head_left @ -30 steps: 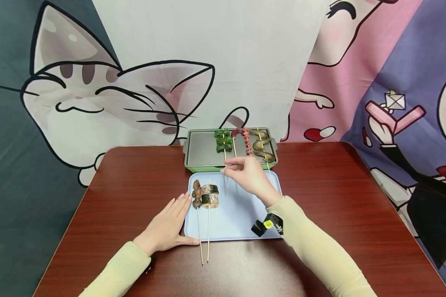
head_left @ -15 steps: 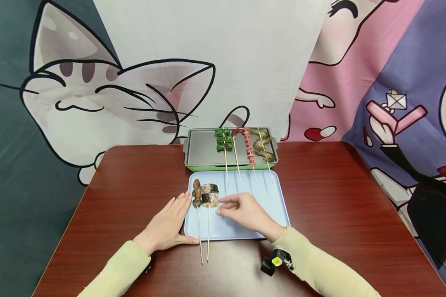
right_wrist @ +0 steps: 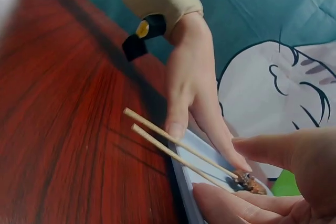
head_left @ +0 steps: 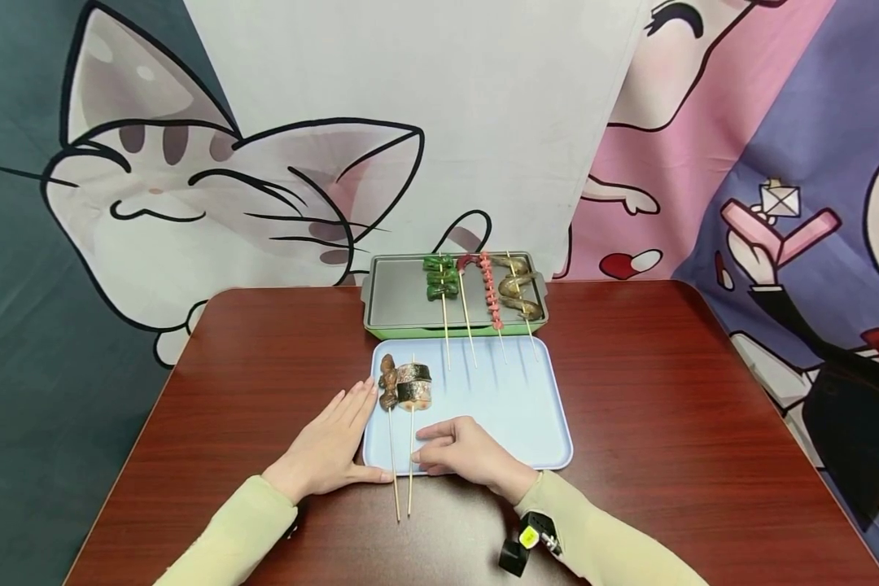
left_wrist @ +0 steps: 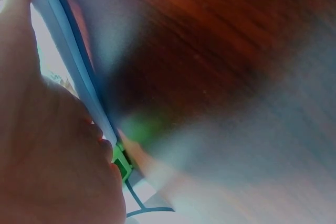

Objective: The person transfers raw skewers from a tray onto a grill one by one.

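- The left hand (head_left: 327, 452) lies flat on the dark red wooden table (head_left: 227, 391). Its fingers are straight and touch the left edge of the light blue plastic tray (head_left: 513, 407). It holds nothing.
- Two wooden skewers with brown food (head_left: 404, 407) lie on the left part of the tray. Their sticks poke out over the near edge.
- The right hand (head_left: 463, 452) rests on the near edge of the tray, fingers bent, fingertips right beside the skewer sticks. I cannot tell if it grips one.
- Four more food skewers (head_left: 483, 285) lie on the grey grill pan with a green base (head_left: 395, 301) behind the tray.

Four wooden skewer sticks (head_left: 472, 342) are overhanging the light blue plastic tray's (head_left: 535, 399) far edge, its right half lying bare.
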### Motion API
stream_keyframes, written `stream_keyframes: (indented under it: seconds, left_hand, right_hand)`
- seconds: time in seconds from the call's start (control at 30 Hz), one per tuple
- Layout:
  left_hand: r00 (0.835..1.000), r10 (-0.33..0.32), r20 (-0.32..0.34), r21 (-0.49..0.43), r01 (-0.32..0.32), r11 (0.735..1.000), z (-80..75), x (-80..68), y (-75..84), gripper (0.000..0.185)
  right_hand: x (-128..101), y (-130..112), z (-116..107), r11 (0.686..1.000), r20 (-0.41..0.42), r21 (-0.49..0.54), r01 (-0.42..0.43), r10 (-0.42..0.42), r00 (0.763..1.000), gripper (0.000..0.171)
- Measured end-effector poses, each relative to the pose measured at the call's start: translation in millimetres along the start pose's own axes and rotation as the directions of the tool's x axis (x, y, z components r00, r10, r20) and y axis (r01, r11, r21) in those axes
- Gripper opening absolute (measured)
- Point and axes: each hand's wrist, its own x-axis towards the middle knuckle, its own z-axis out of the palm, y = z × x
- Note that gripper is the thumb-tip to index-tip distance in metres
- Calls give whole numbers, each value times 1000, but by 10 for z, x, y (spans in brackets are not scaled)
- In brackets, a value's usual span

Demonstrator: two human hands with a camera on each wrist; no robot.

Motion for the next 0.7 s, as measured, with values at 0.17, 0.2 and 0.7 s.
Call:
stream_keyframes:
  seconds: [0.17,0.2,0.7]
  left_hand:
    - [1000,13,-25,5,-13,1000,61,-1,-36,122]
    - [999,16,-29,7,-16,1000,75,-3,-44,122]
    - [1000,-10,21,12,10,1000,-4,12,11,121]
  right_hand:
    - [53,30,12,992,24,117,-45,43,999,50]
    - [61,34,16,990,30,132,-51,48,998,50]
    - [53,-10,39,978,-1,204,-46,47,999,49]
